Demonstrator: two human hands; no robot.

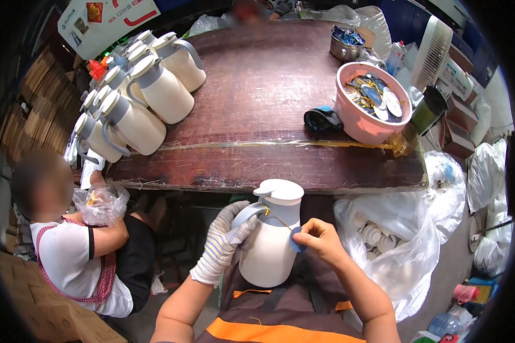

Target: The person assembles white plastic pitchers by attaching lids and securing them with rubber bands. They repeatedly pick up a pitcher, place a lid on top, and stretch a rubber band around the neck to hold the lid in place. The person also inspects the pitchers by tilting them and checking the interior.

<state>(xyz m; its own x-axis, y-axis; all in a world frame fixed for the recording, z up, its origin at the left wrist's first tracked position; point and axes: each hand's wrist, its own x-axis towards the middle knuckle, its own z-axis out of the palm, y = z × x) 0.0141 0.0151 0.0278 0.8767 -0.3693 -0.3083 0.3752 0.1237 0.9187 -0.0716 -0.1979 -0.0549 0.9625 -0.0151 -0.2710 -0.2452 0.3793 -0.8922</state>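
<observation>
A white vacuum jug (pixel 267 254) with a grey collar and white lid stands upright on my lap, close to the table's front edge. My left hand (pixel 224 240), in a striped white glove, is closed around its grey handle (pixel 247 214). Bare fingers of my right hand (pixel 321 240) pinch a round blue tag (pixel 297 240) at the jug's right side. A thin yellow cord (pixel 277 216) runs from the top of the handle to that tag.
Several similar jugs (pixel 163 91) stand at the table's left. To the right are a pink bucket (pixel 354 117) of tags, a metal bowl (pixel 347 50) and a black item (pixel 321 119). A plastic bag (pixel 406 274) of white lids lies beside me. Another person (pixel 77 246) sits left.
</observation>
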